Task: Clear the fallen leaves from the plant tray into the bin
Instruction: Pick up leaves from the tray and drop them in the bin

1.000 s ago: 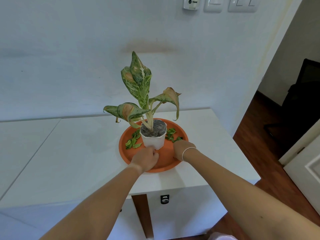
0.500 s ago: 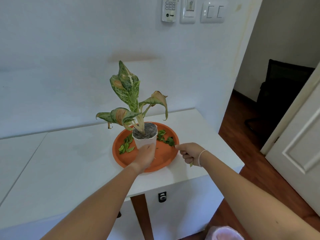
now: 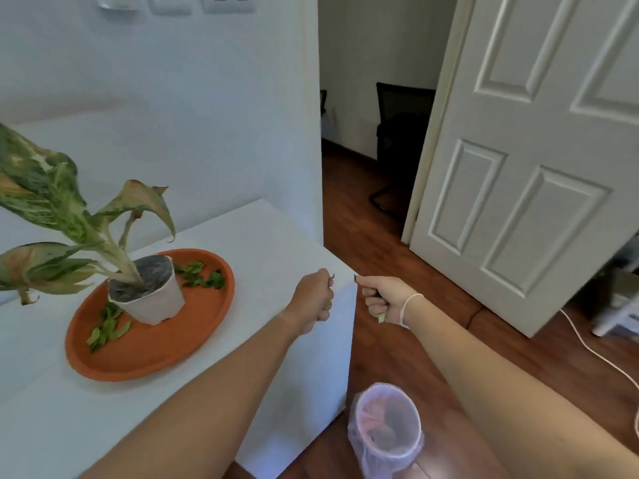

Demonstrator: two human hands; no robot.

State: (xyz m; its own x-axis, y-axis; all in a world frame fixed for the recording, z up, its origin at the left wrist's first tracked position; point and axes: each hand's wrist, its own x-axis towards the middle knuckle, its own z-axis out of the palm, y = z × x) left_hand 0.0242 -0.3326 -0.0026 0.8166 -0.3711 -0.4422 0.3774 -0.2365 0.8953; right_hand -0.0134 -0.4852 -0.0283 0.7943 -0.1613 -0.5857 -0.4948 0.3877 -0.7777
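Hands, left (image 3: 313, 299) and right (image 3: 383, 299), fisted on leaf bits; one bin (image 3: 387, 426), one tray (image 3: 148, 354).

Your left hand (image 3: 313, 299) and right hand (image 3: 382, 299) are both clenched into fists, held side by side with a gap between, forearms stretched forward.
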